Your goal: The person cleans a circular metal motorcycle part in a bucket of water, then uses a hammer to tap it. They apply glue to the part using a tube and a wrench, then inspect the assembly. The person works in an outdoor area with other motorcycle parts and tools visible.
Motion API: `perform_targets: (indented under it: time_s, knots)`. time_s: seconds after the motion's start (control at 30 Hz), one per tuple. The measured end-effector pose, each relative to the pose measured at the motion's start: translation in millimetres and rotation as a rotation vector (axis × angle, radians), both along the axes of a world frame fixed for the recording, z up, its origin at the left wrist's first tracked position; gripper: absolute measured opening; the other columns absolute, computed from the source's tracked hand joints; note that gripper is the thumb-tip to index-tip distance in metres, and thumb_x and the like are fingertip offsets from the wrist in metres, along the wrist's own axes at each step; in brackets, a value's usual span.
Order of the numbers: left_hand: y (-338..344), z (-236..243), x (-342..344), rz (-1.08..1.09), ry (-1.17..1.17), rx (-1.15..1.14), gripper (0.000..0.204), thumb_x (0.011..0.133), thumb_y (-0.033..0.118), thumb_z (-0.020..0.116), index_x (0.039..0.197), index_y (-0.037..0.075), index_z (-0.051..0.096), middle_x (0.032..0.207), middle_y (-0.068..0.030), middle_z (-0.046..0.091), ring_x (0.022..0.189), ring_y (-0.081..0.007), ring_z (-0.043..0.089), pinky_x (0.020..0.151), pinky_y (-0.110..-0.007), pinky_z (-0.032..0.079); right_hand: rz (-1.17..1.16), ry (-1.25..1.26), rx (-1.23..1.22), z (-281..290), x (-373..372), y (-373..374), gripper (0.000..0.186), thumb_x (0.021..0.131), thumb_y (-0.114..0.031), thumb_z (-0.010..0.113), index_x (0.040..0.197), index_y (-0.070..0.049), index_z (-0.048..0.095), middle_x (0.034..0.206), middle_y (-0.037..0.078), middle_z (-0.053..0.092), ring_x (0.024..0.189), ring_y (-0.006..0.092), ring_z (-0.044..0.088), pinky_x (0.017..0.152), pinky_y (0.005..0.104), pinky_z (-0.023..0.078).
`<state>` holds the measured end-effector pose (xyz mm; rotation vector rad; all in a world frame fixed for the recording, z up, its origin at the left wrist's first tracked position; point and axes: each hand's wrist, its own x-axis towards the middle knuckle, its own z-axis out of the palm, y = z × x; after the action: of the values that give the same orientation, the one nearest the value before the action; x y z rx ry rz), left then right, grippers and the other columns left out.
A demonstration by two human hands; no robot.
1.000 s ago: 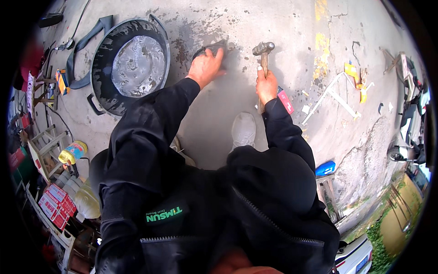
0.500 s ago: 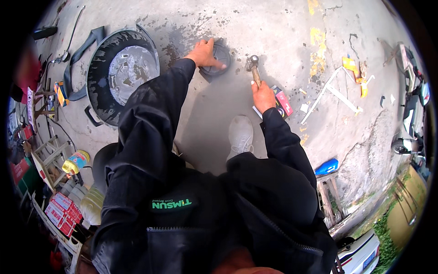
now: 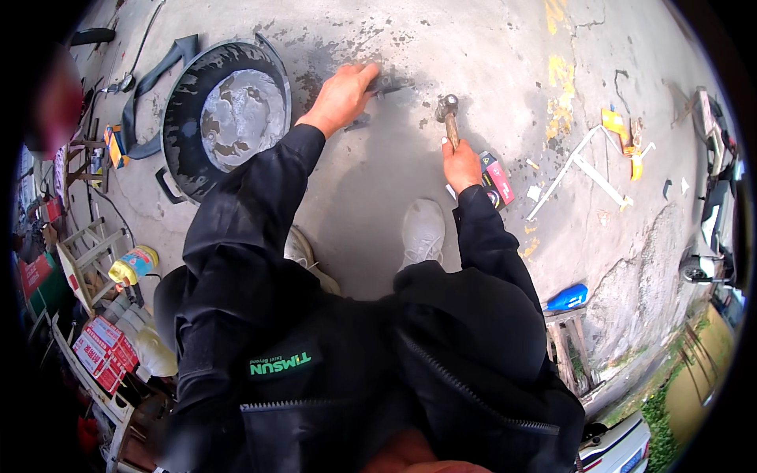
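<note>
My left hand [image 3: 341,96] is closed on a dark round piece [image 3: 392,89], which is turned nearly edge-on above the concrete. Only its thin edge shows past my fingers, and my hand hides most of it; its exact kind cannot be told. My right hand [image 3: 462,165] is wrapped round the wooden handle of a hammer [image 3: 450,122]. The hammer's rounded metal head points away from me, to the right of the dark piece and apart from it.
A black tub [image 3: 180,130] of greyish water stands at the left, a dark rubber strip [image 3: 142,110] beyond it. By my right hand lies a pink and black box [image 3: 497,183]. Further right are a white frame [image 3: 593,173] and a blue bottle [image 3: 567,297].
My left hand has lifted and tilted the dark round piece from lying flat to nearly edge-on. The hammer stays in my right hand, and the whole view has shifted slightly.
</note>
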<state>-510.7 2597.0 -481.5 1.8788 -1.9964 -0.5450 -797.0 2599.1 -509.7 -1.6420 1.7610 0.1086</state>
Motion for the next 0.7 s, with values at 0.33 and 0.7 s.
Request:
perform_targets:
  time_s: [0.33,0.7]
  knots:
    - [-5,-51,-1,0.324,-0.021,-0.248,0.026,0.083,0.028,0.071,0.1,0.008,0.07,0.105,-0.0102,0.07,0.097,-0.0319,0.066,0.081,-0.043,0.054,0.11,-0.183,-0.214,80,40,-28,0.043,0.096,-0.04,0.053,0.095,0.003,0.059,0.078,0.028,0.065,0.079,0.0483,0.062,0.071,0.0544,0.047]
    - [-12,-45,-11,0.421,0.118,-0.026,0.018,0.081,0.027,0.071,0.09,0.011,0.071,0.088,-0.0118,0.07,0.081,-0.0359,0.066,0.072,-0.045,0.054,0.322,-0.178,-0.357,103,81,-37,0.038,0.096,-0.035,0.058,0.092,0.002,0.052,0.074,0.026,0.064,0.075,0.0458,0.064,0.069,0.0501,0.049]
